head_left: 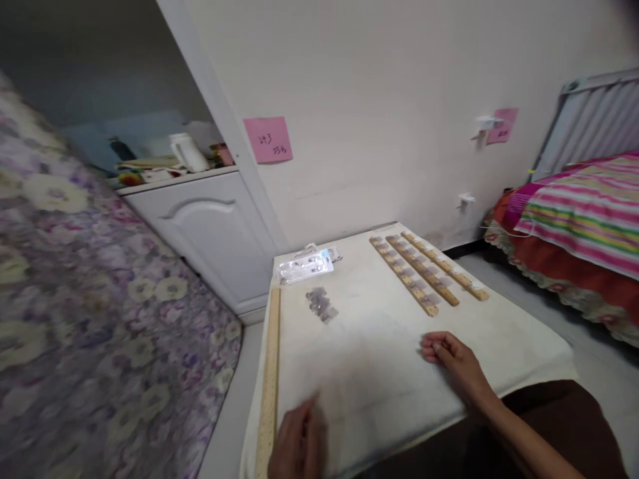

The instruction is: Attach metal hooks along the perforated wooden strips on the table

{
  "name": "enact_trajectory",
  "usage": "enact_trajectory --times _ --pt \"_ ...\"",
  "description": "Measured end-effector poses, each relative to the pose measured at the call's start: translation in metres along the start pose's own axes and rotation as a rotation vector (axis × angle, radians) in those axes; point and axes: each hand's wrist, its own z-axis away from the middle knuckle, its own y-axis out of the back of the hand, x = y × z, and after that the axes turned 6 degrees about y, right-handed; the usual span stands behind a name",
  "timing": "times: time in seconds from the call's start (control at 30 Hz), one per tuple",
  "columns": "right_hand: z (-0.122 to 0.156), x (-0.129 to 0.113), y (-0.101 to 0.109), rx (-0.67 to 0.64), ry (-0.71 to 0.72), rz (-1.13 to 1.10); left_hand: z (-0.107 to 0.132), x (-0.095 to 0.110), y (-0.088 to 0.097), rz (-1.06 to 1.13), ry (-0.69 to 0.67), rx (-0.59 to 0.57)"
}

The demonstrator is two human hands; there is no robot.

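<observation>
My left hand (295,442) is at the near left of the cloth-covered table (359,372), beside a long wooden strip with holes (270,379). Motion smears its fingers, so their grip is unclear. My right hand (454,359) is over the near right of the table, fingers curled and thumb against them; anything inside is too small to make out. Beyond it lie three wooden strips (444,266) in a slanted row, with small greyish, see-through pieces along them. A loose cluster of similar small pieces (320,305) rests left of centre.
Clear plastic packaging (305,266) lies at the table's back left. The wall (359,133) stands right behind the table. A white cabinet (210,233) and a floral curtain (124,332) are to the left. A bed with a striped cover (594,199) stands at the right.
</observation>
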Motion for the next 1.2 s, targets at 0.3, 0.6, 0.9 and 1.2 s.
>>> enact_trajectory --times 0.3,0.6,0.9,1.2 --pt "0.009 0.008 -0.003 -0.056 0.085 0.243 -0.028 -0.022 0.042 -0.605 0.346 -0.129" --pt "0.012 0.011 -0.002 -0.099 0.136 0.371 -0.049 0.013 0.037 -0.573 0.460 -0.241" --pt "0.012 0.017 0.001 -0.186 0.185 0.538 -0.035 0.055 -0.022 -0.402 0.433 -0.279" --pt "0.009 0.022 0.004 -0.170 0.122 0.576 -0.062 0.015 0.005 -0.252 0.354 -0.302"
